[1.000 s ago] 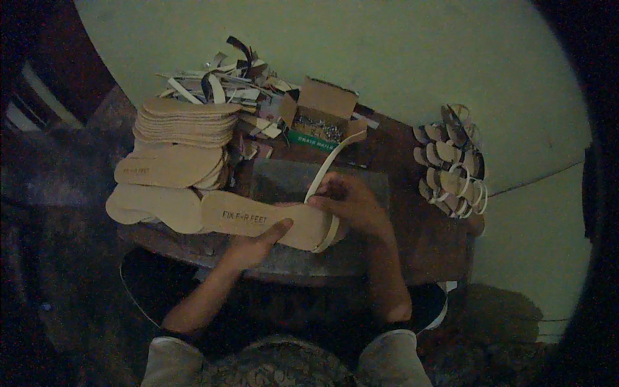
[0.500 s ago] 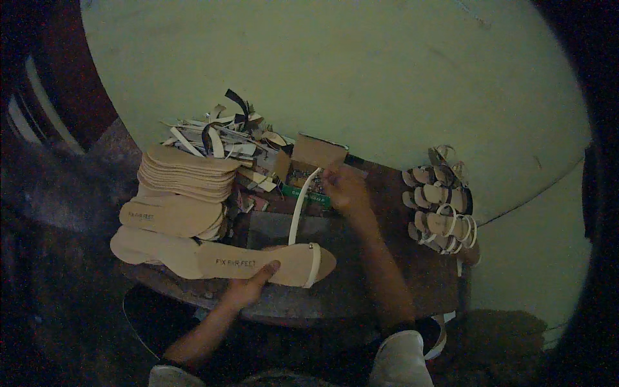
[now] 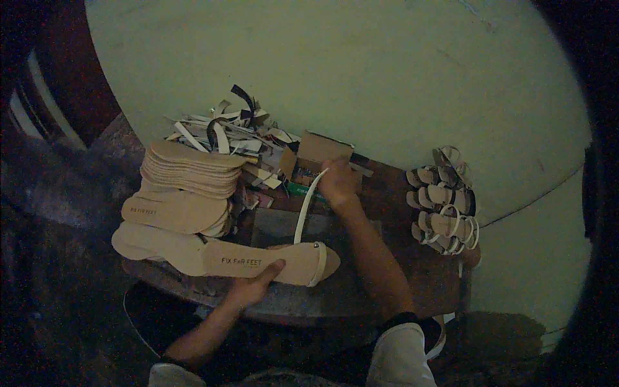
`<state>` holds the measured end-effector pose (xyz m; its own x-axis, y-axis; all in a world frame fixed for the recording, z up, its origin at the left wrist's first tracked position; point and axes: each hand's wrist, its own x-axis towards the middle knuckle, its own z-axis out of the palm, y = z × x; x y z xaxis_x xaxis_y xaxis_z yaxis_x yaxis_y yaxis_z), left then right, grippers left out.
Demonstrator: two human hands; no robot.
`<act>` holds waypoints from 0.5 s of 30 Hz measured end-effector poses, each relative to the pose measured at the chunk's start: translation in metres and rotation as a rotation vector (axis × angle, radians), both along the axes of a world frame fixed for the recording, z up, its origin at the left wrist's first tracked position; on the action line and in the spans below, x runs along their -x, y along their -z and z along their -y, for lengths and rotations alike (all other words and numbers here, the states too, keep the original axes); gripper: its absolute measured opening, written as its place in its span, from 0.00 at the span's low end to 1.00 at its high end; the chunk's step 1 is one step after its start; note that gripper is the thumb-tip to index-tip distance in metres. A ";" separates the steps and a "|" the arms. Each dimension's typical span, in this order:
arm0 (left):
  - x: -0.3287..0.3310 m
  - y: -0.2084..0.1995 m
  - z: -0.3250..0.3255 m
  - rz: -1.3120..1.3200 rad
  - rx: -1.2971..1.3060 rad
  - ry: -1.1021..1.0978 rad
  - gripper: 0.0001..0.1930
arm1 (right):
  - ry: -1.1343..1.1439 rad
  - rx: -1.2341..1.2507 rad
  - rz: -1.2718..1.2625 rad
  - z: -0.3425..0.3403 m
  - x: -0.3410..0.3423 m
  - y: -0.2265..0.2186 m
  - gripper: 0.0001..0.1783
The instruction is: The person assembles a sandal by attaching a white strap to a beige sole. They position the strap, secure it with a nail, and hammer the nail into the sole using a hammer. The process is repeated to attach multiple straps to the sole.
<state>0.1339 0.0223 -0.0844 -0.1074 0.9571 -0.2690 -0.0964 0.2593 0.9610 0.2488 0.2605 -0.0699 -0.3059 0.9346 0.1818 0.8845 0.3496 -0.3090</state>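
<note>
Holding down a tan sandal insole (image 3: 267,261) with the left hand (image 3: 248,289), thumb lying across its near edge and the other fingers tucked under the edge out of sight. The insole lies flat at the front of a small, dark round worktable (image 3: 412,284), toe end to the right with a pale band looped over it. From there a thin white strap (image 3: 307,206) runs up to the right hand (image 3: 336,182), fingers pinched shut around its far end just beside an open cardboard box (image 3: 316,158). To the left there's a neat stack of matching insoles (image 3: 190,174), flat and smooth. Behind it is a messy heap of strap offcuts (image 3: 225,132). On the right edge is a bunch of finished strappy sandals (image 3: 445,206). The wall (image 3: 361,71) behind is pale green, and the room is pretty dim.
</note>
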 end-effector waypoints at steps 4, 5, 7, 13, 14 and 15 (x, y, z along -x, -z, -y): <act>0.000 -0.005 0.003 -0.042 0.088 -0.039 0.18 | -0.093 -0.017 0.135 -0.002 -0.004 -0.003 0.11; 0.000 -0.005 0.004 -0.043 0.064 -0.039 0.18 | -0.147 -0.007 0.096 -0.001 -0.008 -0.011 0.11; 0.000 -0.011 0.007 -0.044 0.116 -0.065 0.18 | -0.202 -0.041 0.017 -0.004 -0.012 -0.009 0.11; 0.003 0.012 0.004 -0.028 0.000 -0.023 0.18 | -0.180 0.047 -0.278 -0.013 -0.029 0.000 0.11; 0.002 0.004 0.005 -0.020 0.002 -0.022 0.18 | -0.161 0.132 -0.345 -0.014 -0.031 -0.003 0.11; 0.002 0.000 0.005 -0.022 0.021 -0.019 0.18 | -0.142 0.217 -0.412 -0.014 -0.033 -0.004 0.11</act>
<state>0.1320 0.0175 -0.0842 -0.1318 0.9491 -0.2861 -0.0805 0.2774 0.9574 0.2822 0.2750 -0.0655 -0.3769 0.9184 0.1205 0.6216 0.3472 -0.7021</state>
